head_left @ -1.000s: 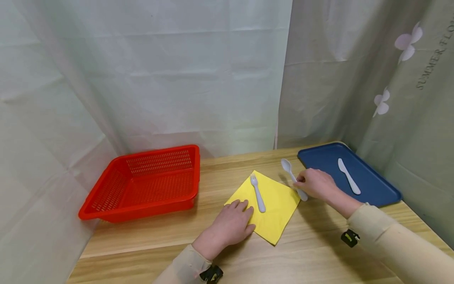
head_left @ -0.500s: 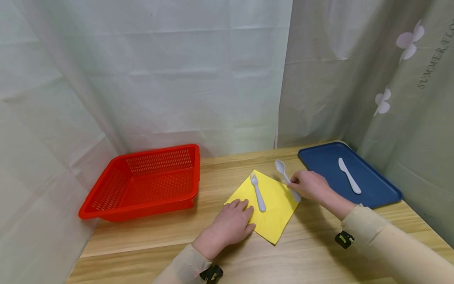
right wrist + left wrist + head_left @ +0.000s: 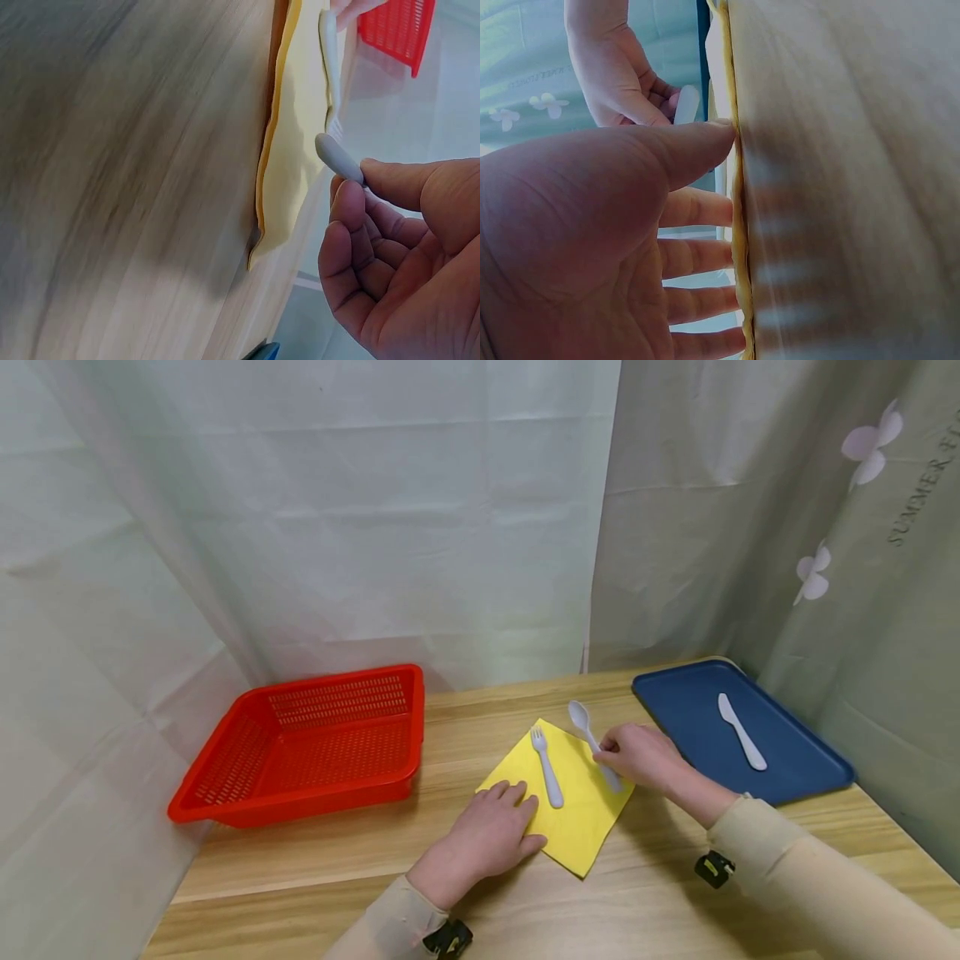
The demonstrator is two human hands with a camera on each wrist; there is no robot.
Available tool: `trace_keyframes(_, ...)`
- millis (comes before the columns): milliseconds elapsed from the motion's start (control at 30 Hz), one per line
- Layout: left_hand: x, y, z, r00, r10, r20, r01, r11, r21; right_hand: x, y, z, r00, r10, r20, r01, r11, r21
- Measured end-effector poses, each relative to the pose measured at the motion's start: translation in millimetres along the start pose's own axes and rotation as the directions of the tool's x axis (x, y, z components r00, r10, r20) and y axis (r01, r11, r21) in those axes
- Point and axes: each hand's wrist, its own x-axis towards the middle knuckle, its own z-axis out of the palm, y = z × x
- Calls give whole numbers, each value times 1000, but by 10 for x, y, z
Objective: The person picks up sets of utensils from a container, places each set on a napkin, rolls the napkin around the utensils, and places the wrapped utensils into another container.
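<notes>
A yellow napkin point(image 3: 581, 827) lies turned cornerwise on the wooden table, with a pale plastic fork point(image 3: 550, 777) on it, tines pointing away. My left hand point(image 3: 491, 831) rests on the napkin's near left edge, its fingers spread and fairly straight; in the left wrist view the fingertips touch the yellow edge. Over the napkin's right part, my right hand point(image 3: 645, 756) pinches a pale spoon point(image 3: 581, 718) by its handle between thumb and fingers, bowl pointing away. The right wrist view shows the handle end point(image 3: 339, 157) held just above the cloth.
At the back left stands a red perforated basket point(image 3: 300, 810). To the right, a blue tray point(image 3: 682, 689) bears a pale plastic knife point(image 3: 742, 731). Light curtains point(image 3: 375, 527) hang behind and beside the table point(image 3: 315, 877).
My right hand has moved left with the spoon, from the napkin's right corner to above its right part. The left hand, fork and napkin look still.
</notes>
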Motion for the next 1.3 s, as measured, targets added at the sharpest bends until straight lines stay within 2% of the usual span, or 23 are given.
trace_keyframes(167, -1, -2, -5, 1000, 6, -4, -6, 1000, 7, 23, -51, 39, 1000, -15, 6, 15, 1000, -2)
trace_keyframes(633, -18, 4, -21, 1000, 1, 6, -1, 1000, -14, 47, -139, 146, 995, -64, 77, 57, 995, 83)
trace_keyframes(1067, -22, 1, -12, 1000, 5, -15, -5, 1000, 1, 104, -197, 214, 998, -55, 24, 55, 998, -3)
trace_keyframes(1300, -22, 3, -24, 1000, 3, 1, -3, 1000, -6, 125, -215, 275, 999, -24, 24, 23, 999, 29)
